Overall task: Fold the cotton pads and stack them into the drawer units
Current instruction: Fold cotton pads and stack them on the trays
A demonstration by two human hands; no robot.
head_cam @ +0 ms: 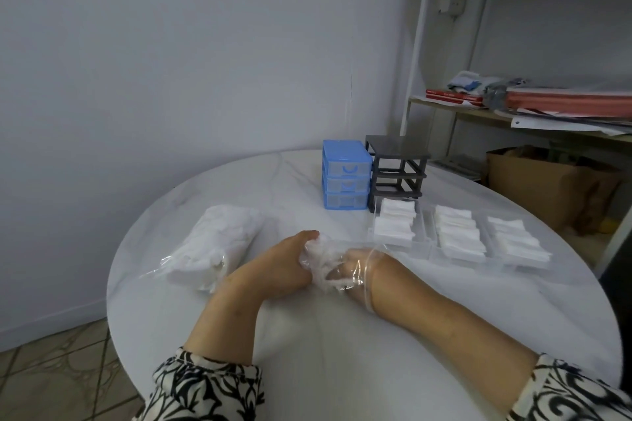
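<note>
Cotton pads [393, 225] fill clear drawers [458, 251] beyond fingers; left hand [284, 263] pinches plastic glove [325, 267] over right hand [362, 270], white round table [342, 335].

Plain pale-grey wall [171, 61]; patterned beige floor tiles [51, 379]; round white marble-look table [342, 335]; cluttered white metal shelving unit [415, 55] right

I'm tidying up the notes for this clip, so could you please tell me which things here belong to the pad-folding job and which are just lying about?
Belongs to the job:
bag of cotton pads
blue drawer unit
black drawer frame
three clear drawers of folded pads
plastic glove going onto the right hand

Just lying about:
shelf papers and books
cardboard box
</note>
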